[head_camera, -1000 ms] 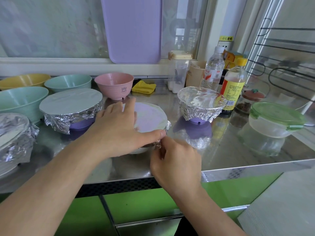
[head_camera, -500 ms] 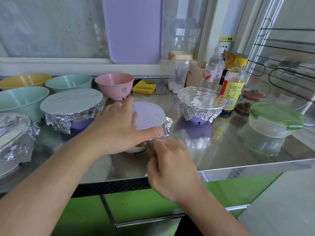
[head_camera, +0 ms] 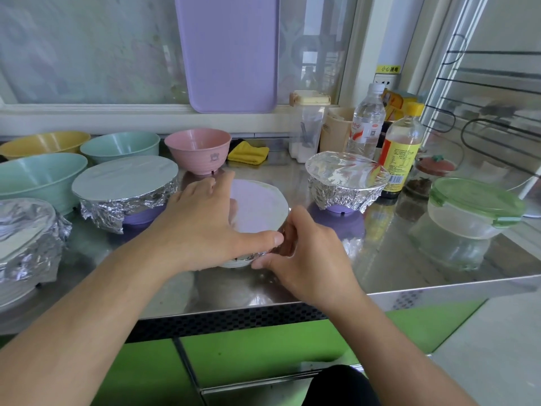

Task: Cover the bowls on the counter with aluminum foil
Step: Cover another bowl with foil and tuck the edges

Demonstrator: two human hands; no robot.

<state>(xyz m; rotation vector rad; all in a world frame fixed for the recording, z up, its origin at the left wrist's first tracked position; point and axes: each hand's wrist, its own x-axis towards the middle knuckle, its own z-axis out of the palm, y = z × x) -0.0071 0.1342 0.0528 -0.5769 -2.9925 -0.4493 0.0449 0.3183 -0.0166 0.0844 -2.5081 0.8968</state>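
A small white bowl [head_camera: 237, 262] stands at the middle of the steel counter [head_camera: 409, 259] with a sheet of foil [head_camera: 257, 209] stretched flat over its top. My left hand [head_camera: 205, 221] lies across the foil top, thumb along the near rim. My right hand [head_camera: 307, 253] cups the bowl's right side, its fingers curled round the crumpled foil at the rim. Three other bowls wear foil: a purple one [head_camera: 126, 191] at the left, a purple one [head_camera: 345, 180] at the right, and one [head_camera: 26, 235] at the far left edge.
Bare bowls stand at the back left: pink [head_camera: 197, 149], two mint [head_camera: 120, 146] [head_camera: 38, 180] and yellow [head_camera: 44, 142]. Bottles [head_camera: 401, 153], a yellow cloth [head_camera: 248, 152] and a green-lidded container [head_camera: 474, 206] fill the right side. A purple tray [head_camera: 228, 51] leans on the window.
My right hand has moved from the bowl's near edge round to its right side, folding the foil down against the rim. My left hand has stayed on top.
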